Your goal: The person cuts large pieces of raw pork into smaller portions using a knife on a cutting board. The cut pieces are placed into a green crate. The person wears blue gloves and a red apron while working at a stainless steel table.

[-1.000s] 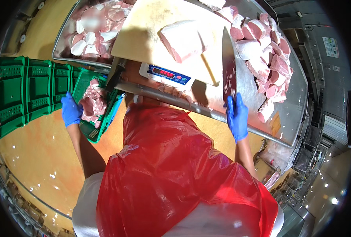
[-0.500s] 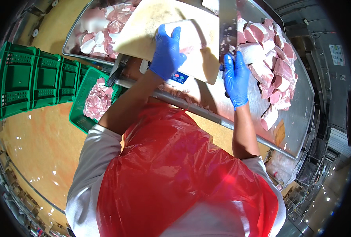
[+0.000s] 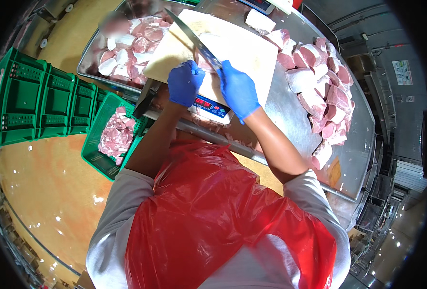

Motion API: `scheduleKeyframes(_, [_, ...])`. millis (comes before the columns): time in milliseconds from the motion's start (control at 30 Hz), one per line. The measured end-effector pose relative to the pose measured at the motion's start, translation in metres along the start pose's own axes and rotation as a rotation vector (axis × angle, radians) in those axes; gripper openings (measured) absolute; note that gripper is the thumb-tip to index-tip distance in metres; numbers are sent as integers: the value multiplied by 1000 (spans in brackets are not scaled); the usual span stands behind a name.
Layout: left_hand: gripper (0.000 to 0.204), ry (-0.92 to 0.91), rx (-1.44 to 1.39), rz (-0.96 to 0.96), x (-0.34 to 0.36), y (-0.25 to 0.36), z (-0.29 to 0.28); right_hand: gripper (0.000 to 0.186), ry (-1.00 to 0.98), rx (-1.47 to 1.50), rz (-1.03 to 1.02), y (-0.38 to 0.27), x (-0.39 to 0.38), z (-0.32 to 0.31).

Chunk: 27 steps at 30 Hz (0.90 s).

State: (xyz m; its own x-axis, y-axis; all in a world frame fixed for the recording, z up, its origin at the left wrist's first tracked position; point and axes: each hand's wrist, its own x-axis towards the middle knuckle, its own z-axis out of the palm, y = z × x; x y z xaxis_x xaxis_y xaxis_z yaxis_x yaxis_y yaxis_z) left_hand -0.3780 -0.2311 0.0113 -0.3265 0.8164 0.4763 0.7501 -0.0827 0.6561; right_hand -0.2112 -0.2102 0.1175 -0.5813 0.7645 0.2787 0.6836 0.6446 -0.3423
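Observation:
My right hand [image 3: 240, 91], in a blue glove, is closed round the handle of a long knife [image 3: 190, 34]. The blade slants up and left over a piece of pale pink meat [image 3: 203, 63] on the cutting board [image 3: 252, 45]. My left hand [image 3: 185, 83], also gloved, is curled closed at the near left side of that meat. Whether its fingers grip anything is hidden. Beneath the board's near edge shows a digital scale [image 3: 213, 107] with a lit red display.
Many cut meat pieces [image 3: 336, 98] are heaped on the steel table [image 3: 290, 113] at right. A metal tray [image 3: 86, 60] of meat stands at far left. Below it, a green basket [image 3: 90, 156] holds trimmings. Green crates [image 3: 28, 96] stand at left.
My right hand has brought the knife leftward from the table's right side, over the meat. My left hand has gone from spread fingers on the meat to a curled hand lower and left.

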Motion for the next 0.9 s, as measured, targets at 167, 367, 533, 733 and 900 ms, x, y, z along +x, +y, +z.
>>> scheduleKeyframes(167, [19, 51, 17, 3, -4, 11, -7, 19, -143, -61, -23, -6, 24, 18])
scheduleKeyframes(367, [20, 35, -1, -64, -13, 15, -24, 17, -472, -354, 90, 67, -85, -57])
scheduleKeyframes(533, [16, 22, -113, -205, -20, 1, -55, 15, -405, -361, 110, 89, -141, -127])
scheduleKeyframes(733, [11, -32, -256, -236, -22, 0, -68, 18, -129, -122, 195, 49, -122, -66])
scheduleKeyframes(900, [9, -110, -207, -144, -13, 3, -72, 27, -45, -66, 49, -13, -39, -10])
